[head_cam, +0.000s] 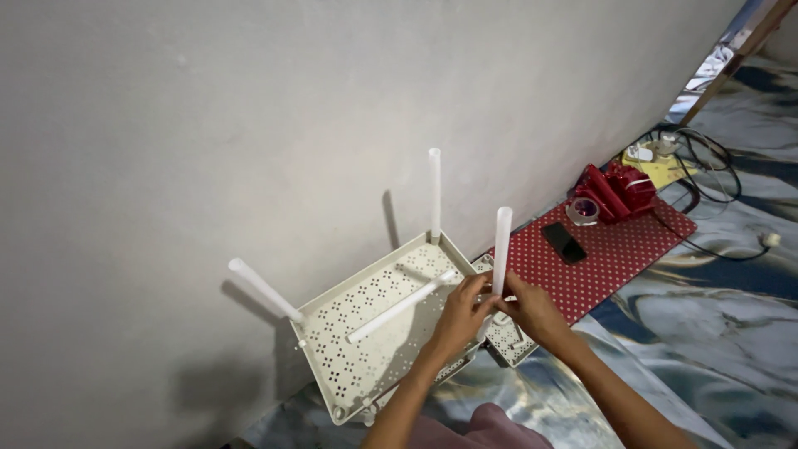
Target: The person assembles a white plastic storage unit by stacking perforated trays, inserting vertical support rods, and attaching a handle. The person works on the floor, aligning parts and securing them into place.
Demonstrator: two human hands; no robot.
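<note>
Gripping upright white tube (502, 249), both hands (499, 312), perforated tray (366, 333) holding loose tube (399, 308)

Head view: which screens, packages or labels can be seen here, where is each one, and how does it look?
Phone: lies flat on the red dotted mat, right of the hands; a black rectangle, screen dark.
Tape roll: on the mat's far end, beside a red bundle; round, greyish rim, purple inside.
No packages, labels or signs can be made out.

Both hands (499, 312) together, fingers curled
</note>
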